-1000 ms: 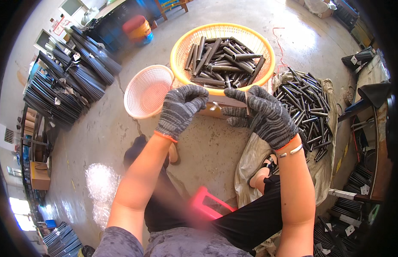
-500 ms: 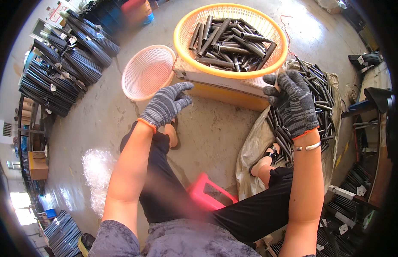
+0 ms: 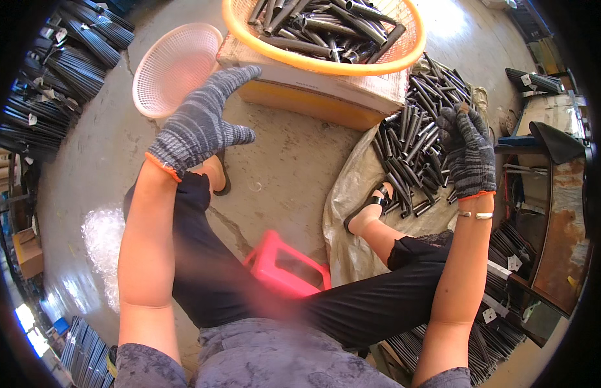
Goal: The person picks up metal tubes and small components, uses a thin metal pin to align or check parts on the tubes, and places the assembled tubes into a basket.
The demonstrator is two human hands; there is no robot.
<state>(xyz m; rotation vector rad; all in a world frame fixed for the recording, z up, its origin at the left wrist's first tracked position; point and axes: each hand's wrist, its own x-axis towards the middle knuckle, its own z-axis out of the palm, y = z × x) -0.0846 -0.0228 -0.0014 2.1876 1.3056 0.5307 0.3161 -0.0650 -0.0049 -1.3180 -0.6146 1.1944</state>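
Both hands wear grey-striped knit gloves with orange cuffs. My left hand (image 3: 200, 123) is raised in front of the pale pink mesh basket (image 3: 174, 68), its fingers stretched out, thumb apart and palm holding nothing. Over the right edge of a heap of short black metal tubes (image 3: 413, 152), my right hand (image 3: 470, 155) is closed, fingers curled upward. A small brownish spot shows at its fingertips; what it is I cannot make out. An orange-rimmed plastic basket (image 3: 300, 61), full of similar tubes (image 3: 333, 26), rests on a cardboard box (image 3: 307, 96) ahead.
The tube heap lies on a crumpled woven sheet (image 3: 346, 210) by my right foot. A pink plastic stool (image 3: 268, 262) stands between my legs. Clear plastic wrap (image 3: 105, 246) is on the floor at left. Bundled rods (image 3: 87, 61) line the far left; a rusty-topped bench (image 3: 562, 239) stands right.
My right hand has moved right, away from the orange basket. My left hand has shifted left with its thumb and fingers spread wider. The whole view has tilted lower and turned rightward.
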